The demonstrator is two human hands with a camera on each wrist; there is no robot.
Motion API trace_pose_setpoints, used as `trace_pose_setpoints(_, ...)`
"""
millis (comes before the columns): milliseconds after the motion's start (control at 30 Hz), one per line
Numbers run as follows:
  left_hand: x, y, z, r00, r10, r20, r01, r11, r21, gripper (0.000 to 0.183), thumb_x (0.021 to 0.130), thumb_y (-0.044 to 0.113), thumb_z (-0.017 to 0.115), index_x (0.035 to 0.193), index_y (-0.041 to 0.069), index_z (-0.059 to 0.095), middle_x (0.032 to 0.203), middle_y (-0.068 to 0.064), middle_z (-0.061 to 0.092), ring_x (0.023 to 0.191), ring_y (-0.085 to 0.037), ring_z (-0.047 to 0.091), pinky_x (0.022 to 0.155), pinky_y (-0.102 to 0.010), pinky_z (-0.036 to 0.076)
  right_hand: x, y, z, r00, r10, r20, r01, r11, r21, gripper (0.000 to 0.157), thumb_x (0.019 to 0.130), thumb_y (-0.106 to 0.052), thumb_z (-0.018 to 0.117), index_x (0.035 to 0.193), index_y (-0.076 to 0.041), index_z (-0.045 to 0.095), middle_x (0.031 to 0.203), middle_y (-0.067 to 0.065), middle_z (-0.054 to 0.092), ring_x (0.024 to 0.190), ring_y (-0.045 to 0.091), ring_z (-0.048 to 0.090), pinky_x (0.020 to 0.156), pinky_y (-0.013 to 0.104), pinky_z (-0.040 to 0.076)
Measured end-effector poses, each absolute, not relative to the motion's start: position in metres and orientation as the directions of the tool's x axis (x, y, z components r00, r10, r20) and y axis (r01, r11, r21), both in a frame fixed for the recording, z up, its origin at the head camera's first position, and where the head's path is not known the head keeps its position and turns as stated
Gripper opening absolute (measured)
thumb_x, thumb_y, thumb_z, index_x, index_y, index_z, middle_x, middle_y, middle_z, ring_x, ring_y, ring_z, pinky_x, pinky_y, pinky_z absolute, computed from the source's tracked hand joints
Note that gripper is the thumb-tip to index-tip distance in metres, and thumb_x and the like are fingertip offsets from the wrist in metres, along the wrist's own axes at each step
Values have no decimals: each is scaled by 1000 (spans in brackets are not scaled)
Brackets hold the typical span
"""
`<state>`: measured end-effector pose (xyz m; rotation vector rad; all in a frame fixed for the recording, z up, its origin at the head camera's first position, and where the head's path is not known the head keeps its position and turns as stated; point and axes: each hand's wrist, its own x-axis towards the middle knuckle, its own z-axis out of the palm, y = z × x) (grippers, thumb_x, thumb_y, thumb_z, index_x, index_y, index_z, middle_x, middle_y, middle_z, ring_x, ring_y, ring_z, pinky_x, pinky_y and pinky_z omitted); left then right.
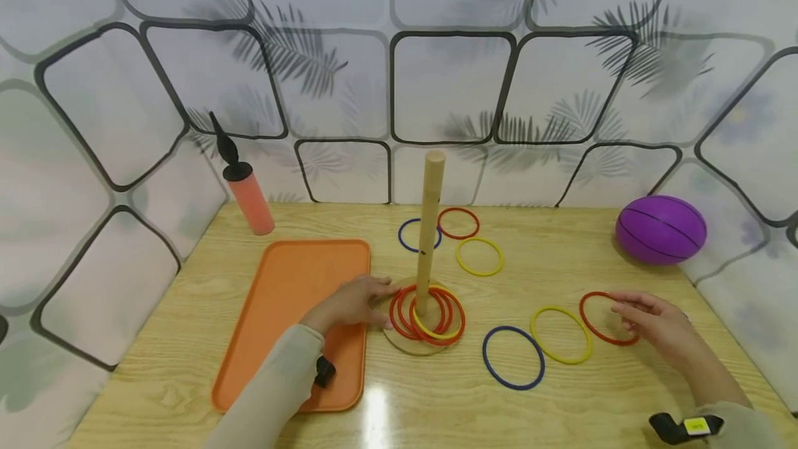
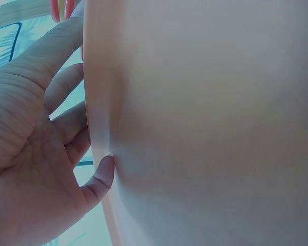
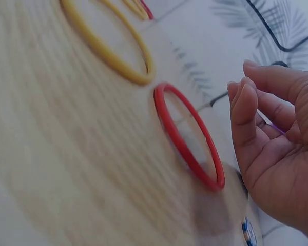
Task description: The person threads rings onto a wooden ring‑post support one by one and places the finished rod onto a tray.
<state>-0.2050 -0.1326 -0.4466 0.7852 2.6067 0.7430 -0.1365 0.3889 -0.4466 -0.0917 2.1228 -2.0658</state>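
Note:
My left hand (image 1: pixel 355 302) reaches over the right edge of the orange tray (image 1: pixel 299 296), its spread fingers resting at the rim of the round wooden base (image 1: pixel 399 344). From that base rises an upright wooden post (image 1: pixel 430 220), with several red rings (image 1: pixel 463 321) and a yellow ring (image 1: pixel 458 307) lying around its foot. In the left wrist view the little finger (image 2: pixel 106 171) is against the tray's edge. My right hand (image 1: pixel 654 328) hovers over a red ring (image 3: pixel 182 138) on the table, fingers loosely bent and holding nothing; the right wrist view shows a gap between fingertips and ring.
Left of the right hand lie a yellow ring (image 1: pixel 561 363) and a blue ring (image 1: pixel 514 386). Behind the post are a blue ring (image 1: pixel 401 242), a red ring (image 1: pixel 458 237) and a yellow ring (image 1: pixel 480 274). A pink hand pump (image 1: pixel 251 199) stands back left; a purple ball (image 1: pixel 661 229) sits back right.

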Motion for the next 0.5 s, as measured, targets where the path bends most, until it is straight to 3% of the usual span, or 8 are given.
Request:
trace_pose_setpoints(267, -206, -132, -447, -798, 582, -153, 411, 713, 569, 72, 74, 35, 80, 138, 20, 51, 146, -11, 41, 134, -36, 31, 106, -59, 22, -121, 411, -458, -994, -96, -56, 55, 15, -998, 36, 96, 2, 50, 114, -23, 68, 89, -5, 64, 70, 7, 59, 60, 22, 52)
trace_pose_setpoints(500, -205, -131, -445, -797, 584, -153, 407, 708, 577, 72, 74, 34, 80, 138, 19, 51, 146, -10, 41, 134, -36, 31, 106, -59, 22, -114, 413, -467, -1000, -9, -1, 0, 80, -997, 39, 92, 4, 55, 114, -27, 65, 96, -10, 64, 73, 7, 64, 59, 22, 52)
